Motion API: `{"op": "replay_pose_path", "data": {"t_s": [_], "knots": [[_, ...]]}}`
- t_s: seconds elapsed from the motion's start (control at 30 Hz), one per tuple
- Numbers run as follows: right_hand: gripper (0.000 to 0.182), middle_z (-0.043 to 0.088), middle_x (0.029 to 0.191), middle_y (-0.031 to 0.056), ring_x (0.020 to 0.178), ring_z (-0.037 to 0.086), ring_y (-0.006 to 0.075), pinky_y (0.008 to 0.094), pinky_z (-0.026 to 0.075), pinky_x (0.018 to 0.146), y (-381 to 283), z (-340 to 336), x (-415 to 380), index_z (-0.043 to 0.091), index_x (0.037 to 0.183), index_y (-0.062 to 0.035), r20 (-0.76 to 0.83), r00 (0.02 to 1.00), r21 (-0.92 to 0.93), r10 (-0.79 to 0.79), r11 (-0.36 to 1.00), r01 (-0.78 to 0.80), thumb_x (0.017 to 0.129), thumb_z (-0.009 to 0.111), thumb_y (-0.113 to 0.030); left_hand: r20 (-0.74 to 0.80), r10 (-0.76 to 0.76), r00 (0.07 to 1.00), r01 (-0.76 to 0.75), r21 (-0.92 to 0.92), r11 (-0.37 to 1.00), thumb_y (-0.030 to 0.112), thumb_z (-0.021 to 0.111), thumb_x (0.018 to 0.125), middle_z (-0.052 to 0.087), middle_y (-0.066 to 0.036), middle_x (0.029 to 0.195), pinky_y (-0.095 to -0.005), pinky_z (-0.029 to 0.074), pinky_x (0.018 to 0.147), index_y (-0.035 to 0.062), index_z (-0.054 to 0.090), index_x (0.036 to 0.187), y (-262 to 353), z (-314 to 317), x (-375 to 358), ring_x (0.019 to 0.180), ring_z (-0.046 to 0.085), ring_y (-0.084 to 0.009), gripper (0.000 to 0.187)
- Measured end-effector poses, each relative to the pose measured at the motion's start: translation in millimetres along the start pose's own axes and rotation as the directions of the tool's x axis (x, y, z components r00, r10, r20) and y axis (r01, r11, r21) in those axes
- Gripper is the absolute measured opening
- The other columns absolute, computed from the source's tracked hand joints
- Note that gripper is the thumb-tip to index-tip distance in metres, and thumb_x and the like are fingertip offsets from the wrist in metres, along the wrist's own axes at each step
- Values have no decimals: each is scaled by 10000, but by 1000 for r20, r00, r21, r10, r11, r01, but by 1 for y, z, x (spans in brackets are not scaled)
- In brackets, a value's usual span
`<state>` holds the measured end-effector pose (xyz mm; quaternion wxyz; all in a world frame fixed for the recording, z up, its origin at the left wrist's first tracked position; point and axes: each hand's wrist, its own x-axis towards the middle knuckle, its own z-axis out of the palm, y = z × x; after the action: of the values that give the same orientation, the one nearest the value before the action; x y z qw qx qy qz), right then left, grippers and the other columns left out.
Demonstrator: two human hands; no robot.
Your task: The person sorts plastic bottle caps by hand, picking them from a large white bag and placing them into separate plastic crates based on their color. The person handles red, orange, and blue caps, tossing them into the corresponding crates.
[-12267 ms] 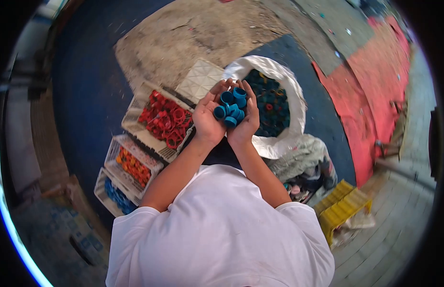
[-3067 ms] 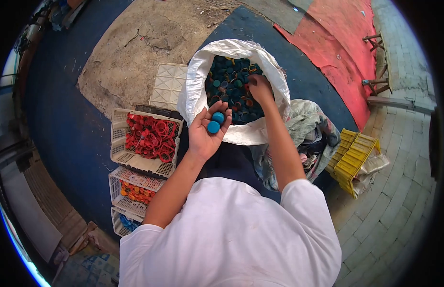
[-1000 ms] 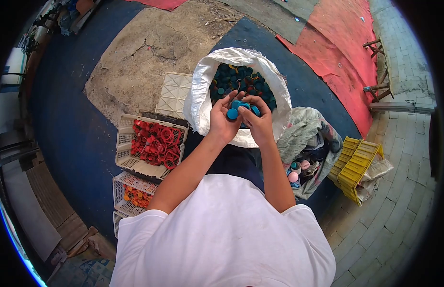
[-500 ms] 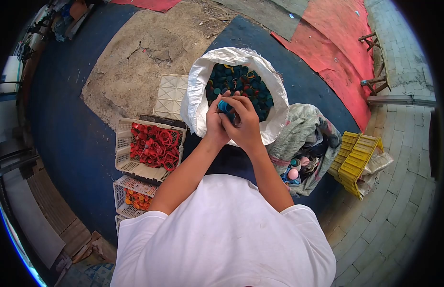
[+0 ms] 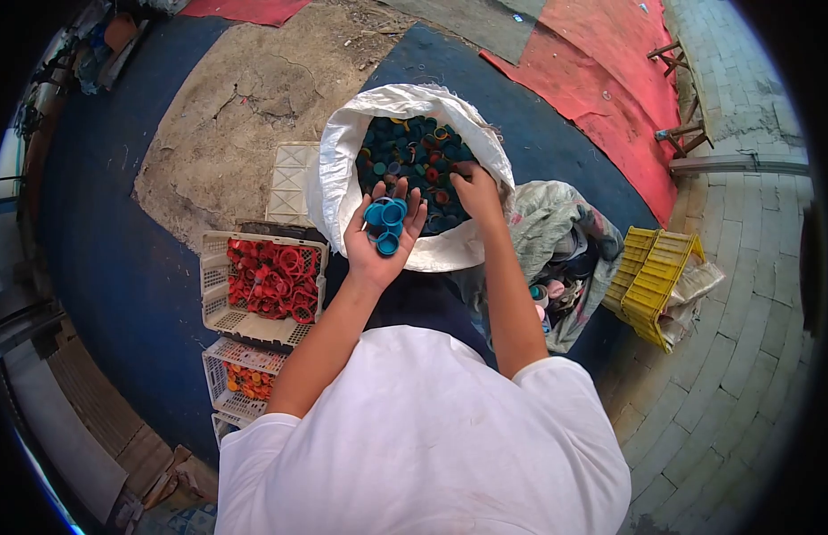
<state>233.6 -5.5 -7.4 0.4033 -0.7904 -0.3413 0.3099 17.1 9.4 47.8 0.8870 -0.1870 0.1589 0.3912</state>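
My left hand (image 5: 375, 263) is turned palm up over the near side of a white woven sack (image 5: 329, 183). Several blue plastic caps (image 5: 389, 242) rest in its cupped palm and against the fingers. Inside the sack lies a heap of mostly dark green and blue caps (image 5: 405, 143), with a few red and yellow ones among them. My right hand (image 5: 482, 194) reaches into the sack at its right side, fingers bent down at the heap with thumb and fingertips close together. Whatever sits between those fingertips is hidden.
On the left stand a crate (image 5: 214, 272) of red plastic rings and a smaller crate (image 5: 220, 374) of orange caps. A pale lid (image 5: 289, 183) lies beside the sack. To the right are a grey-green sack (image 5: 543, 214) of mixed items and yellow crates (image 5: 661, 285).
My hands, together over the sack before, have moved apart. The left now lies palm up with the blue caps showing; the right has gone rightward to the heap.
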Motion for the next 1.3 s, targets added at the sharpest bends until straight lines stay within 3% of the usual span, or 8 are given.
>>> {"op": "replay_pose_path", "data": {"t_s": [0.07,0.17,0.37,0.8,0.9,1.0,1.1,1.3], "knots": [[423,643,1266,253,1196,614,383,419,478,1026,49,17,34,636,1256,1,-42,996,-372,-81,926,59,858,653,-138,-24,7,1000,-7,17,1000,273,535,1021,599,-172,1353,-531,448,1100,139,661,1177,-2,0,-3,1282,544,-362,240],[498,622,1287,268,1233,565,428,468,424,1086,99,41,71,607,1318,-42,-126,965,-422,-231,893,159,832,647,-138,-30,-4,1000,5,28,1000,274,541,1021,586,-171,1371,-524,449,1101,137,665,1173,-1,-2,-6,1297,530,-360,240],[523,623,1243,269,1214,574,416,462,433,1077,101,49,92,621,1305,-87,89,987,-576,-132,802,159,785,681,-76,-34,-6,999,7,34,999,268,546,1019,590,-164,1366,-508,461,1093,126,676,1157,1,-2,-12,1283,539,-360,237],[329,687,1126,203,1125,628,397,429,486,984,126,37,85,669,1147,-52,71,966,-466,-250,848,253,819,689,-48,-55,-31,998,33,43,999,294,510,1033,604,-150,1354,-477,446,1084,114,644,1213,2,-6,-16,1252,574,-340,288],[289,702,1101,164,1077,666,319,387,505,947,133,38,81,680,1144,-65,-56,944,-470,-325,843,263,855,696,-71,-52,-24,998,26,36,999,293,512,1032,606,-147,1352,-473,447,1082,114,643,1210,2,-5,-16,1246,577,-338,285],[284,698,1113,121,1071,665,220,332,539,853,68,20,45,659,1179,-48,95,949,63,302,949,-308,902,700,-94,-57,-12,998,14,30,999,283,536,1017,612,-144,1340,-487,463,1069,130,663,1185,4,-8,-14,1262,563,-351,260],[320,670,1178,117,1089,644,172,260,547,754,47,12,9,614,1247,-30,131,965,604,229,753,-261,941,687,-92,-47,-2,999,4,30,1000,278,530,1019,611,-153,1337,-478,464,1067,117,661,1176,4,-7,-13,1262,562,-355,261],[375,627,1216,208,1077,650,240,242,568,752,2,-8,-44,548,1290,-17,412,911,903,7,129,-410,937,676,-26,-45,69,997,-67,55,996,283,515,1021,599,-180,1340,-500,441,1110,97,653,1175,4,-4,-4,1292,536,-377,278]]}}
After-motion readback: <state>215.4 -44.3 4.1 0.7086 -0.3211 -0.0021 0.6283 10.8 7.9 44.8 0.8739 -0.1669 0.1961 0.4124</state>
